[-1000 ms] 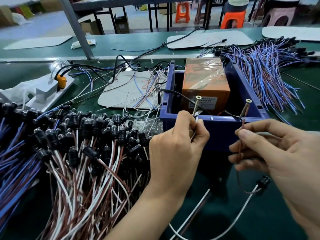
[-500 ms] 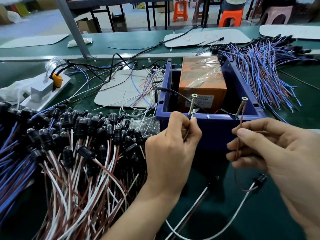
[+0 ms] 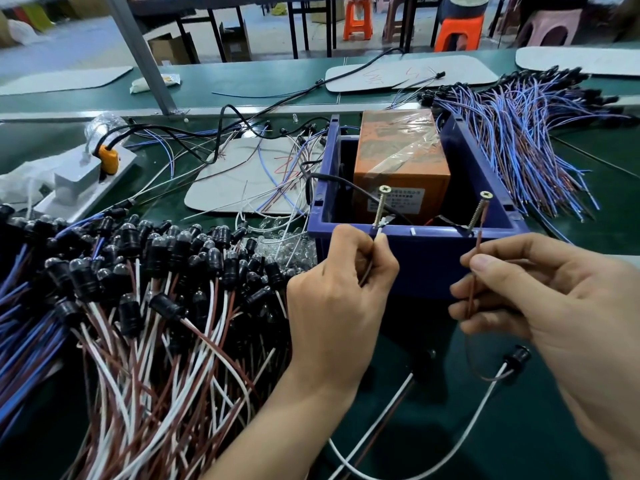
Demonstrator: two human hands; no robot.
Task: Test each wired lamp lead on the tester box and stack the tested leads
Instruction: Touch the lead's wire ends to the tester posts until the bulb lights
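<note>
**Bringing both wire ends up to the tester's screws**

Testing is the step in hand, and one lead is at the contacts. The left hand (image 3: 332, 299) is curled into a loose fist, thumb and forefinger pinching the white wire (image 3: 379, 233) with its tip right at the foot of the left screw (image 3: 381, 206). The right hand (image 3: 554, 306) pinches the brown wire (image 3: 475, 271) upright, tip just beside the lower end of the right screw (image 3: 478, 211); whether metal meets metal there is too fine to tell. Both screws lean up from the front rim of the blue box (image 3: 426, 268), with an orange unit (image 3: 398, 147) inside it. The lead's black lamp socket (image 3: 517, 356) hangs below the right hand, above the green bench, and shows no glow. To the left lies a big heap of brown-and-white leads (image 3: 138, 306); blue-wired ones (image 3: 519, 133) fan out past the box. Next move, by the look of it: hold both bare tips firmly on the screws together, watch the lamp, then lay the lead on the tested stack. Which heap that is cannot be told.
</note>
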